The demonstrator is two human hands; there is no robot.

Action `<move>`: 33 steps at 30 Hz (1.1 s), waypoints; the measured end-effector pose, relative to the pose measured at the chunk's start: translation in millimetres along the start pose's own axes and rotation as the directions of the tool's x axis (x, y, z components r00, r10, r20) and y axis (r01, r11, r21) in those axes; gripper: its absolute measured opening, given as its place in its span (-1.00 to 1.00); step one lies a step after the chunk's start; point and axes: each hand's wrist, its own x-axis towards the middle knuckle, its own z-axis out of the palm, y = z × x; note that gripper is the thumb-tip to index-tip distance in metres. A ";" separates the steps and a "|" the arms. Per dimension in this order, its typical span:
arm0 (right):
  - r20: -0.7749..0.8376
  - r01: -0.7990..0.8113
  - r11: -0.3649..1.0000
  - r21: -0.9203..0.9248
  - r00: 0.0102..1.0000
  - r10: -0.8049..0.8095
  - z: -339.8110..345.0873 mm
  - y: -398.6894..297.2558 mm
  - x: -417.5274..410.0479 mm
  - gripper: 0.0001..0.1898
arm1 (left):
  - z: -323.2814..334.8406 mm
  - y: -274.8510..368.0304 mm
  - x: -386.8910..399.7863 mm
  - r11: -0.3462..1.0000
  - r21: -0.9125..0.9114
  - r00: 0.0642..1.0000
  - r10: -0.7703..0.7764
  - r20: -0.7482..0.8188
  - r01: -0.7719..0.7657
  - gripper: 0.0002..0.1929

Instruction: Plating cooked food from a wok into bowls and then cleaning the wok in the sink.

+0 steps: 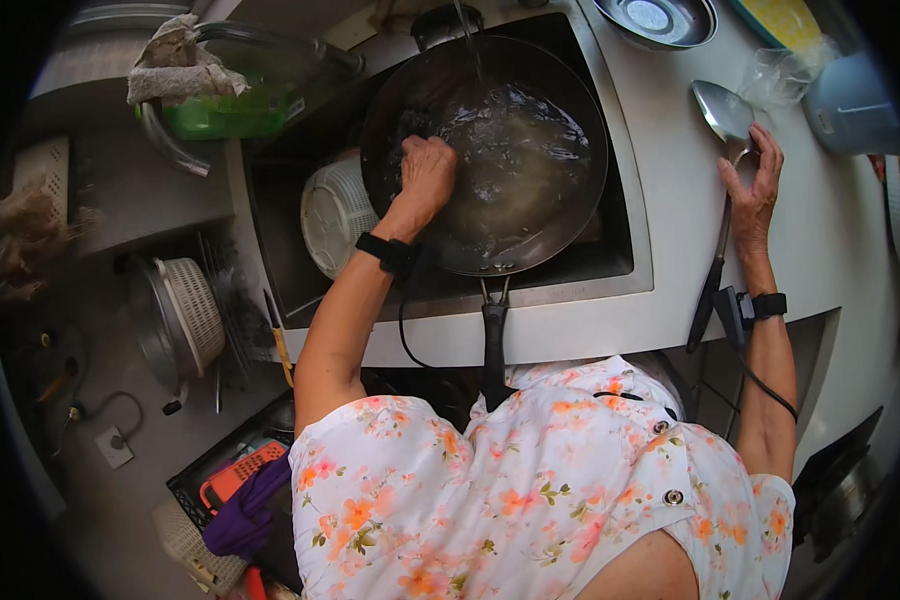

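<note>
A dark wok [525, 225] rests over the sink [637, 255], its black handle towards me. Water [472, 45] runs from above into the wok, which holds rippling water. My left hand [429, 172], fingers curled down, is at the wok's left inner side; its fingertips are hidden, so I cannot tell whether it holds something. On the white counter at the right, my right hand [756, 180] touches a metal spatula [724, 112] near the neck, thumb and fingers spread to either side. The spatula's black handle points back towards me. A white plastic basket [330, 217] lies tilted in the sink, left of the wok.
A metal bowl [660, 19], a clear plastic bag [780, 75] and a blue container [855, 105] stand at the back right. At the left are a curved metal rail with a rag [180, 67], a green container [225, 112] and a yellow-handled knife [281, 349].
</note>
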 end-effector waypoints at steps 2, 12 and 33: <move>-0.001 -0.011 1.000 0.005 1.000 0.011 -0.9 1.0 0.6 -0.42 | -7.8 5.4 -18.4 1.000 0.018 0.998 -0.005 0.069 0.004 -0.74; 0.004 0.007 1.000 -0.008 1.000 -0.007 -1.5 1.3 0.3 -0.42 | -8.6 -1.0 23.9 0.997 -0.057 0.998 0.059 0.003 -0.059 -0.77; 0.009 -0.004 1.000 0.016 1.000 0.004 0.0 -0.7 3.6 -0.41 | -11.4 0.8 20.8 0.997 -0.080 0.993 0.018 0.118 -0.009 -0.74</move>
